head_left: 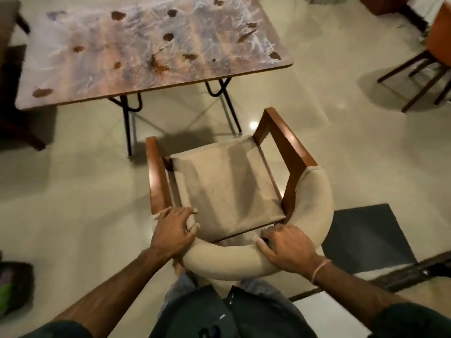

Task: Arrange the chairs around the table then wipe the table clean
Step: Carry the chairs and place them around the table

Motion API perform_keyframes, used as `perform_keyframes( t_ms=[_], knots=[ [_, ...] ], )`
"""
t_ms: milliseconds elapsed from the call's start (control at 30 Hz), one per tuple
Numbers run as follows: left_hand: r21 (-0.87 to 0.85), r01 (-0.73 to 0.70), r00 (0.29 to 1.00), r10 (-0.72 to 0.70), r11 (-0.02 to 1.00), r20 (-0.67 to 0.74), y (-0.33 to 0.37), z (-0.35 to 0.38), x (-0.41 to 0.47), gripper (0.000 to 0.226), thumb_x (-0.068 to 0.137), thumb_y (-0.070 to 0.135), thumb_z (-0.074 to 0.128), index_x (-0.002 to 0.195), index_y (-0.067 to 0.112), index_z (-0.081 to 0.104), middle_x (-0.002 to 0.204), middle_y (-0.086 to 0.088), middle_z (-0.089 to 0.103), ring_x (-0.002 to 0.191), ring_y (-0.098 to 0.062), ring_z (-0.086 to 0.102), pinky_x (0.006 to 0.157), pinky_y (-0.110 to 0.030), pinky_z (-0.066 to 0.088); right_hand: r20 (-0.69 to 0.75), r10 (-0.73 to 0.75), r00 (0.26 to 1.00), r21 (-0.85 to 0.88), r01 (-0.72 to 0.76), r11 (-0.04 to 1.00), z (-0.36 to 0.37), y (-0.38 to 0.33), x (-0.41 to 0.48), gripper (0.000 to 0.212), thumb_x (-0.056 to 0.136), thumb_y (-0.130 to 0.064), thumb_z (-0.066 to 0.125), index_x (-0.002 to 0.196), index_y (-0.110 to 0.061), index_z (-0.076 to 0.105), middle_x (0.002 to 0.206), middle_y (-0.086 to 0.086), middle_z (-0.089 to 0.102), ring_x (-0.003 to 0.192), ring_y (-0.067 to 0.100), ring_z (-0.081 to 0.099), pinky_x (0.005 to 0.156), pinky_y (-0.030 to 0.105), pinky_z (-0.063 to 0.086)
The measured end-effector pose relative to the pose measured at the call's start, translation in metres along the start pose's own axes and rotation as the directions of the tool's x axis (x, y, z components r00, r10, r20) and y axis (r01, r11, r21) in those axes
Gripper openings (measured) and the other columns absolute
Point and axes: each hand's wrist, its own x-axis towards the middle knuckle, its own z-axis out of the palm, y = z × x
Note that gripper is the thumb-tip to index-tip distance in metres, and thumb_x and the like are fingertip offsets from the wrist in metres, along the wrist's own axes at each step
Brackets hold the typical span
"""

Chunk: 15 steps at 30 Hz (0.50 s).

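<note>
Hands first: your left hand [174,230] and right hand [286,247] both clasp the padded backrest of the beige armchair [227,186], which stands just short of the stained table [151,45], seat facing it. Push unevenly and the wooden armrests could knock the table's black folding legs [127,123], shifting it.

The surface [136,45] is marbled in pinkish brown, grey and white veins, dotted all over with dark brown blotches, and stands on black legs [127,123]. The armchair [227,181] has a beige seat and curved beige back with reddish-brown wooden arms. The floor [73,191] is pale cream and glossy, with a dark grey mat [366,235]; another chair [436,45] is orange.
</note>
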Motion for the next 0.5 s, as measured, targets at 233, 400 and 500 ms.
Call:
perform_keyframes(
  t_ms=[233, 400, 500],
  knots=[
    [0.174, -0.089, 0.967, 0.043, 0.981, 0.253, 0.110, 0.033, -0.056, 0.094, 0.078, 0.093, 0.004, 0.132, 0.036, 0.055, 0.129, 0.012, 0.062, 0.117, -0.009, 0.055, 0.108, -0.037, 0.038, 0.143, -0.380, 0.914, 0.008, 0.383, 0.924, -0.021, 0.046, -0.013, 0.078, 0.083, -0.086, 0.033, 0.137, -0.032, 0.050, 0.132, -0.010, 0.059, 0.118, 0.010, 0.055, 0.105, 0.033, 0.042],
    [0.204, -0.136, 0.957, 0.075, 0.970, 0.282, 0.109, 0.036, -0.060, 0.087, 0.069, 0.091, 0.054, 0.140, 0.041, 0.044, 0.139, 0.015, 0.056, 0.128, -0.009, 0.050, 0.114, -0.043, 0.034, 0.103, -0.439, 0.893, -0.187, 0.451, 0.873, -0.025, 0.102, -0.011, 0.083, 0.066, -0.081, 0.061, 0.134, -0.036, 0.048, 0.132, -0.009, 0.059, 0.120, 0.016, 0.056, 0.107, 0.048, 0.038],
    [0.230, -0.153, 0.946, 0.075, 0.961, 0.316, 0.110, 0.034, -0.054, 0.083, 0.068, 0.078, 0.067, 0.138, 0.042, 0.043, 0.139, 0.014, 0.057, 0.129, -0.010, 0.052, 0.113, -0.044, 0.038, 0.047, -0.449, 0.892, -0.203, 0.448, 0.870, -0.023, 0.106, -0.008, 0.080, 0.058, -0.075, 0.074, 0.125, -0.036, 0.054, 0.121, -0.009, 0.066, 0.109, 0.016, 0.064, 0.098, 0.050, 0.046]
  ],
)
